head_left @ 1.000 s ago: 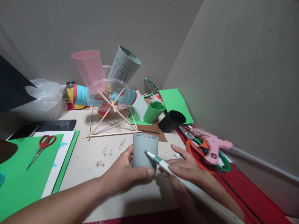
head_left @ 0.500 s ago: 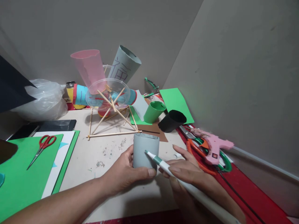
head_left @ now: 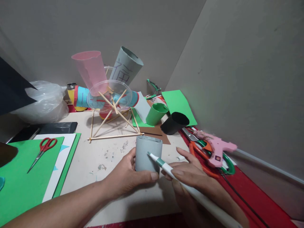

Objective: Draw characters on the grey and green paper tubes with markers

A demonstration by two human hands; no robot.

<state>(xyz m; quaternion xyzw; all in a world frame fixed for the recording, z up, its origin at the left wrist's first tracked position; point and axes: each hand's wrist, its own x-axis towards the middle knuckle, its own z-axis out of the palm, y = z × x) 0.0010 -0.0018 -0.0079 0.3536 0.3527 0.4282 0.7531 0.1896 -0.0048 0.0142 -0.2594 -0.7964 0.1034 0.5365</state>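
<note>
My left hand is wrapped round a grey paper cylinder that stands upright on the pale table. My right hand grips a long white pen with a green band; its tip touches the cylinder's right side. Behind them stands a model of wooden sticks carrying a clear plastic disc, a pink cup and a grey paper tube with writing.
A green paper cup and a black paper tube lie at the back right. A pink glue gun rests on orange and green scissors. Red scissors lie on green paper at left, beside a plastic bag.
</note>
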